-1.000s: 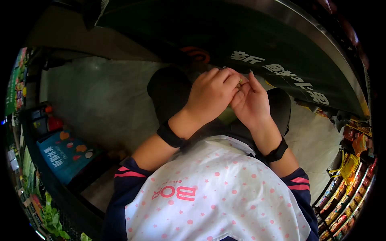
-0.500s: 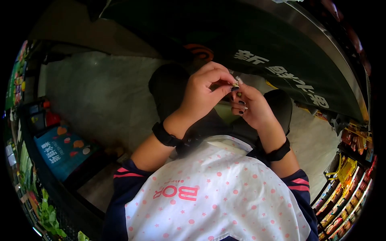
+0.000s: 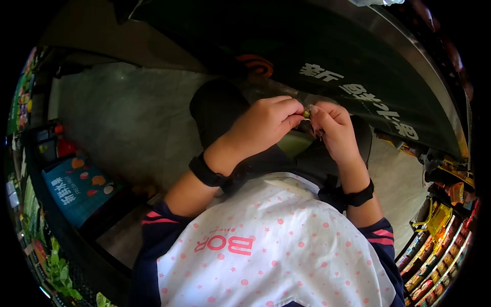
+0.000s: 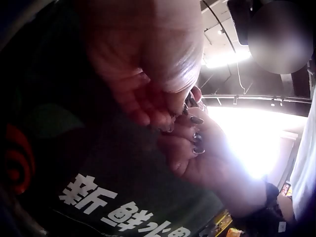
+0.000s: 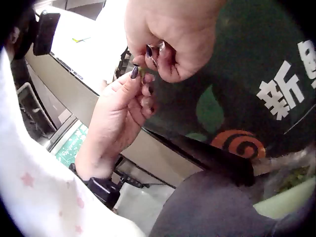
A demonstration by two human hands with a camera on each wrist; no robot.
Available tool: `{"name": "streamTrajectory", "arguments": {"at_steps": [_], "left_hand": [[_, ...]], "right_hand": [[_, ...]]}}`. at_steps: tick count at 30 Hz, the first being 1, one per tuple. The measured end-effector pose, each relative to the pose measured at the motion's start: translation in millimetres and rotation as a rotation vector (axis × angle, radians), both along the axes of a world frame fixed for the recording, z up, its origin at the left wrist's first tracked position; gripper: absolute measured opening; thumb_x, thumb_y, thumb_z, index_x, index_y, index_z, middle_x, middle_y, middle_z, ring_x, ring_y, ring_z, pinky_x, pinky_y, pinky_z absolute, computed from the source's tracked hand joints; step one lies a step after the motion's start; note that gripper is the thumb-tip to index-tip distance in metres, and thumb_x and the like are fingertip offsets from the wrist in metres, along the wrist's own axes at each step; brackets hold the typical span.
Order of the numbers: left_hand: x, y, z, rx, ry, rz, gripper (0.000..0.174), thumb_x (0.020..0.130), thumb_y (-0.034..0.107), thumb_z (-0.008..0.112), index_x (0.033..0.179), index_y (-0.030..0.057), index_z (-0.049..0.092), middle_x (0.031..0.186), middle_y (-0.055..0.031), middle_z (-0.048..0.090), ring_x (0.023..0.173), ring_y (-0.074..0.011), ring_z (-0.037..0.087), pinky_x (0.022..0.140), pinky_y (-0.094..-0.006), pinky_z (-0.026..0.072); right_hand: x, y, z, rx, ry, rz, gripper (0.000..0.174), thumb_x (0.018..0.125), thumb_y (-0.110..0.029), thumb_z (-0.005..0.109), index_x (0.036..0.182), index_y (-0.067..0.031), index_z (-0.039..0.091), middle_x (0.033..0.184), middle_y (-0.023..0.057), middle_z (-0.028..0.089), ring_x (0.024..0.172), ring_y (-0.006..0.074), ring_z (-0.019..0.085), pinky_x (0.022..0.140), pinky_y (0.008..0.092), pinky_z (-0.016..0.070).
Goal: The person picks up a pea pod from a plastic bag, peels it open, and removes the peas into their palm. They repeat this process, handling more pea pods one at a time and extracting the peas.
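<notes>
White apron [image 3: 271, 245] with pink dots and stars, nearest me, black band on each wrist. Left hand [image 3: 266, 122]: thumb and forefinger pinch a small green piece [image 3: 307, 113], other fingers loosely bent. Right hand [image 3: 335, 130]: fingers curled in, thumb and forefinger pinching at the piece's other end. So the piece sits between my two sets of fingertips, in front of the apron, above my lap. Too small to tell what it is.

Below the hands, between my dark-trousered legs [image 3: 217, 110]: pale green container [image 5: 284, 200], partly seen; can't tell what it holds. Just beside it in the right wrist view, green bits [image 5: 296, 178], apparently under clear plastic; can't tell if inside the container.

Beyond: dark green panel [image 3: 353, 56], white characters, orange swirl. Grey floor [image 3: 133, 117] around. Off left, blue box-like sign [image 3: 76, 192] with fruit pictures, red item [image 3: 65, 148] near it; leafy greens [image 3: 60, 271] along a black-edged stand. Off right, yellow basket [image 3: 439, 220], contents unclear, near curved shelves [image 3: 442, 266] holding rows of bright packets.
</notes>
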State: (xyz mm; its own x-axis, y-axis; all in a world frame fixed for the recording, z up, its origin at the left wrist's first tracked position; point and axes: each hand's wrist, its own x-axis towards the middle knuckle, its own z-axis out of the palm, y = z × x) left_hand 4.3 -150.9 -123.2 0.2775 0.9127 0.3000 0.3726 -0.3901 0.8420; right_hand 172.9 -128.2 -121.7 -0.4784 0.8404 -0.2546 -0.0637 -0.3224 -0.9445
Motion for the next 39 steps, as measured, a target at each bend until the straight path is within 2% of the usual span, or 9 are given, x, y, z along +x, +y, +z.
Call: {"name": "streamTrajectory", "arguments": {"at_steps": [5, 7, 13, 16, 24, 30, 31, 35, 39], "left_hand": [[5.6, -0.9, -5.0, -0.18, -0.285, -0.026, 0.008, 0.077, 0.004, 0.058, 0.081, -0.0016, 0.055, 0.069, -0.0039, 0.054, 0.058, -0.0098, 0.051, 0.05, -0.0219, 0.0403], [8.4, -3.5, -5.8, -0.499, -0.756, 0.045, 0.012, 0.083, 0.012, 0.054, 0.083, -0.0004, 0.054, 0.07, -0.0004, 0.053, 0.058, -0.0056, 0.047, 0.051, -0.0186, 0.0377], [-9.4, 8.6, -11.1, -0.466, -1.047, 0.125, 0.013, 0.088, 0.016, 0.046, 0.086, 0.0031, 0.047, 0.073, -0.0018, 0.047, 0.062, -0.0071, 0.043, 0.057, -0.021, 0.0366], [-29.9, 0.0, -19.6, -0.509, -1.091, 0.064, 0.017, 0.089, 0.017, 0.042, 0.079, 0.0039, 0.043, 0.068, -0.0014, 0.042, 0.059, -0.0079, 0.041, 0.055, -0.0232, 0.0367], [-57.0, -32.9, -39.3, -0.594, -0.735, 0.129, 0.022, 0.09, 0.018, 0.04, 0.075, 0.003, 0.044, 0.058, 0.0001, 0.04, 0.051, -0.0068, 0.039, 0.047, -0.0192, 0.0336], [-61.4, -40.4, -36.4, -0.398, -0.259, 0.25, 0.015, 0.085, 0.011, 0.047, 0.074, 0.0007, 0.051, 0.056, -0.0018, 0.049, 0.051, -0.0056, 0.047, 0.046, -0.0206, 0.0364], [-59.0, -38.3, -33.0, -0.287, -0.164, 0.232, 0.009, 0.081, 0.007, 0.049, 0.075, 0.0004, 0.051, 0.058, -0.0061, 0.05, 0.053, -0.011, 0.05, 0.047, -0.0243, 0.0383], [-46.1, -33.1, -21.5, -0.102, 0.029, 0.141, 0.004, 0.076, 0.004, 0.051, 0.075, 0.001, 0.049, 0.069, -0.0159, 0.053, 0.063, -0.032, 0.053, 0.054, -0.0361, 0.0422], [-35.4, -25.5, -14.2, -0.082, 0.071, 0.11, 0.007, 0.076, 0.006, 0.052, 0.076, 0.0009, 0.047, 0.071, -0.0168, 0.052, 0.066, -0.0336, 0.053, 0.055, -0.0374, 0.042]], "right_hand": [[-0.2, -3.7, -2.5, 0.047, 0.135, -0.047, 0.03, 0.083, -0.012, 0.046, 0.055, -0.0041, 0.044, 0.052, -0.0022, 0.042, 0.048, 0.0047, 0.037, 0.046, 0.0205, 0.0292], [0.2, -3.0, 5.8, 0.155, -0.063, 0.036, 0.03, 0.083, -0.011, 0.047, 0.054, -0.0037, 0.044, 0.051, -0.0026, 0.042, 0.049, 0.0042, 0.037, 0.046, 0.0202, 0.0292], [-7.4, 5.8, 7.3, -0.052, -0.122, 0.002, 0.034, 0.083, -0.017, 0.051, 0.052, -0.0038, 0.048, 0.048, -0.0024, 0.044, 0.046, 0.0039, 0.039, 0.044, 0.0192, 0.0298], [-17.4, 21.3, -14.0, 0.093, -0.389, -0.002, 0.038, 0.079, -0.025, 0.057, 0.05, -0.0034, 0.049, 0.046, -0.0019, 0.044, 0.042, 0.0048, 0.04, 0.041, 0.0197, 0.0313], [-39.7, 54.2, -79.2, -0.094, -0.733, 0.034, 0.046, 0.078, -0.042, 0.054, 0.071, 0.0023, 0.057, 0.052, 0.0038, 0.045, 0.042, 0.0137, 0.043, 0.042, 0.0258, 0.0383], [-44.9, 40.0, -67.0, -0.102, -0.57, 0.214, 0.052, 0.082, -0.049, 0.043, 0.071, 0.0011, 0.055, 0.057, 0.0036, 0.048, 0.051, 0.0137, 0.047, 0.045, 0.0261, 0.0397], [-44.5, 36.7, -53.4, -0.183, -0.501, 0.385, 0.052, 0.083, -0.05, 0.042, 0.068, -0.0017, 0.054, 0.059, 0.0032, 0.048, 0.054, 0.0131, 0.048, 0.047, 0.0262, 0.0402], [-50.9, 9.6, -23.5, -0.326, -0.198, 0.356, 0.043, 0.087, -0.038, 0.043, 0.06, -0.0055, 0.046, 0.053, 0.001, 0.042, 0.048, 0.0113, 0.041, 0.047, 0.0257, 0.0386], [-41.1, 3.7, -24.1, -0.381, -0.073, 0.204, 0.039, 0.088, -0.037, 0.043, 0.068, -0.0048, 0.049, 0.055, -0.0005, 0.041, 0.049, 0.009, 0.037, 0.048, 0.0225, 0.0345]]}}
